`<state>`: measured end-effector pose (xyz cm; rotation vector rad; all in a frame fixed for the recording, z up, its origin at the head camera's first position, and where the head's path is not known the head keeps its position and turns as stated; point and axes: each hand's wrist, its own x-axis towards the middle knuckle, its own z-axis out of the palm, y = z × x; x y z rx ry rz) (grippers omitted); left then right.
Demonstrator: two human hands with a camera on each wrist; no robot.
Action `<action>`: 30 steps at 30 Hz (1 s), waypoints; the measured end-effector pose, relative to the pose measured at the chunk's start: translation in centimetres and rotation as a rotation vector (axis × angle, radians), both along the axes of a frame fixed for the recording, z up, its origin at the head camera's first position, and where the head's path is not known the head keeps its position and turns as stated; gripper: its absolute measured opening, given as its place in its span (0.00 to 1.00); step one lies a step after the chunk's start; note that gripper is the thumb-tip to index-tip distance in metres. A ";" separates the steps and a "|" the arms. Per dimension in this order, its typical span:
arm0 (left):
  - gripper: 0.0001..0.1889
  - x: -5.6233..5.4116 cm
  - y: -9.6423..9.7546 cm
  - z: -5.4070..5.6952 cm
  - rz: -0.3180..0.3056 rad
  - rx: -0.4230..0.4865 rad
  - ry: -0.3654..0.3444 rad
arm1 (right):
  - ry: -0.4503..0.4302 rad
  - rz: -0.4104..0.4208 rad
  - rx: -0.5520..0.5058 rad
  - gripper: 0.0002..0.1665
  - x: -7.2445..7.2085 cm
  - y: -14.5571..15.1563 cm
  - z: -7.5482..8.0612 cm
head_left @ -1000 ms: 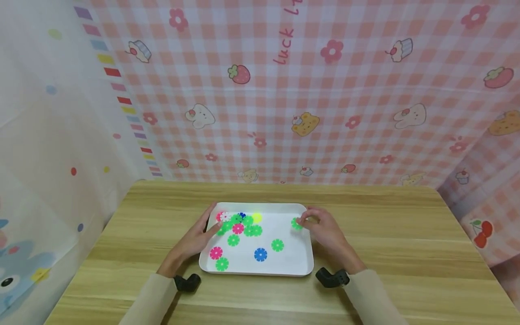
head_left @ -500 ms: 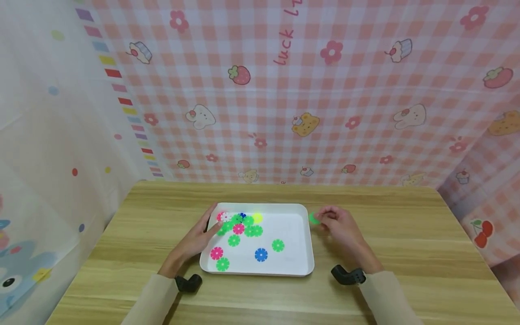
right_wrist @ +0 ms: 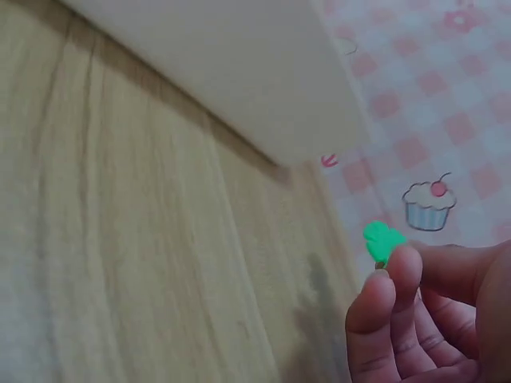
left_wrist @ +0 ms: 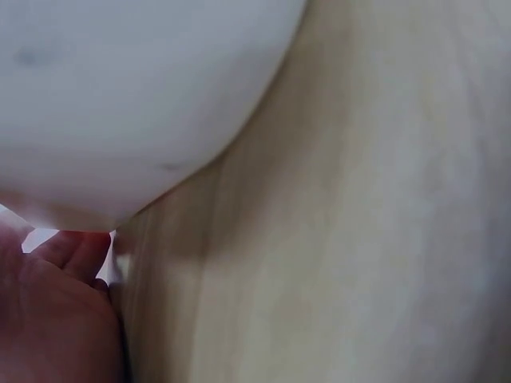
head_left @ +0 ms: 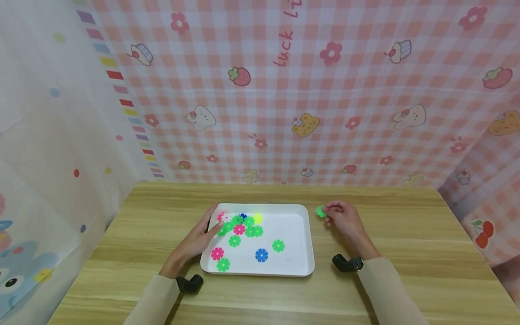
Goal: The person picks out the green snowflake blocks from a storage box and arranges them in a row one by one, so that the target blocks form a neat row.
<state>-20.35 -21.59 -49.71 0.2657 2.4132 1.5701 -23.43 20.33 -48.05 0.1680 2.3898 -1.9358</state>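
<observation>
My right hand (head_left: 344, 218) pinches a green notched plastic disc (head_left: 321, 211) between thumb and fingertips, to the right of the white tray (head_left: 296, 271). In the right wrist view that green disc (right_wrist: 384, 242) pokes out beyond the fingertips, above the tabletop. My left hand (head_left: 196, 238) holds the tray's left side, thumb over the rim and fingers outside. Inside the tray, several green, pink, white and dark blue discs crowd the far left, with a yellow disc (head_left: 257, 218) beside them. A blue disc (head_left: 262, 255) and a green disc (head_left: 278, 246) lie apart nearer the front.
The tray stands on a wooden table (head_left: 398, 234). A pink checked cloth (head_left: 276, 99) hangs behind its far edge, and a pale dotted cloth (head_left: 36, 126) hangs on the left. Each wrist wears a black camera mount.
My right hand has lifted the green disc from the tray's right end and carried it out over the right rim, then slightly farther back. The left hand stays on the tray.
</observation>
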 end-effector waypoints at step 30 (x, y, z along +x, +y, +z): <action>0.36 0.0 0.2 -0.2 -0.014 0.013 0.023 | 0.095 -0.236 0.244 0.09 -1.9 -2.3 -2.1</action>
